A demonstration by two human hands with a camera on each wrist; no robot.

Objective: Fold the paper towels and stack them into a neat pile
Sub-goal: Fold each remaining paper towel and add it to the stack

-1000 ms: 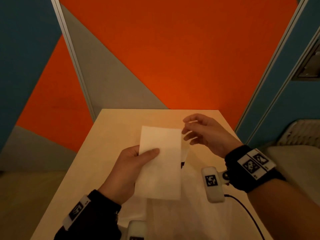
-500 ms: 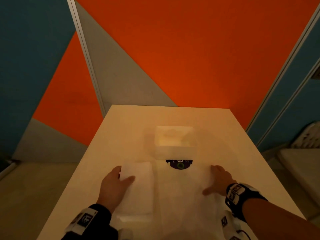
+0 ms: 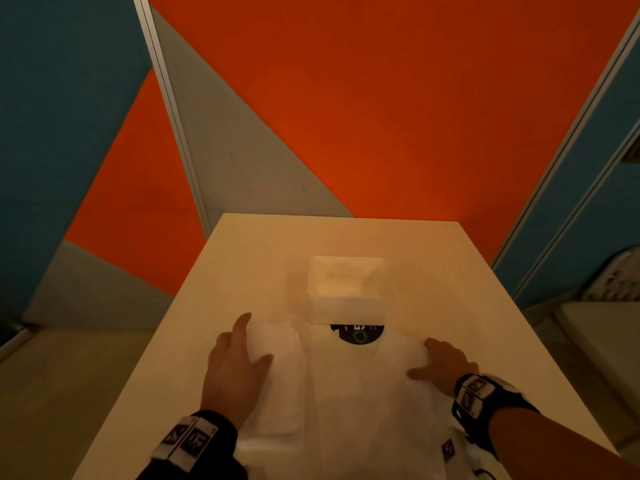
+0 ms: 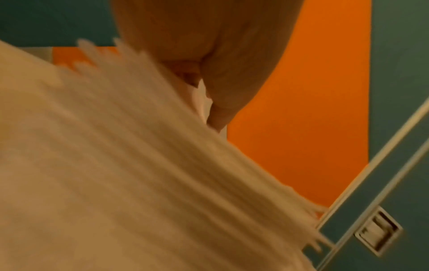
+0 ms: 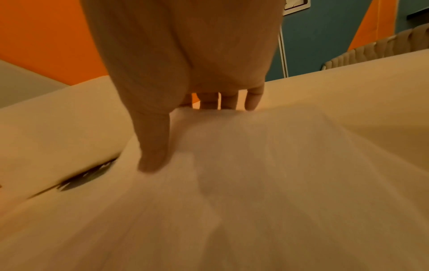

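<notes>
A folded white paper towel (image 3: 277, 344) lies on a small pile of folded towels (image 3: 277, 410) at the table's near left. My left hand (image 3: 254, 341) holds it at its left edge, thumb on top and index finger stretched along the side. In the blurred left wrist view the thumb (image 4: 220, 113) presses the towel (image 4: 139, 165) and the other fingers are hidden behind it. An unfolded sheet (image 3: 363, 393) lies flat in the middle. My right hand (image 3: 420, 358) rests on its far right corner with straight fingers (image 5: 227, 102) at the sheet's (image 5: 255, 183) edge.
A white open box (image 3: 349, 289) stands on the pale table (image 3: 242, 254) behind the sheet. A dark round sticker (image 3: 360, 334) shows between box and sheet, partly covered. Orange, grey and teal wall panels lie beyond the table's far edge.
The left hand brought the folded towel down from mid-air onto the pile at the left. The right hand dropped onto the flat sheet's right corner. The head view tilted and now shows the box.
</notes>
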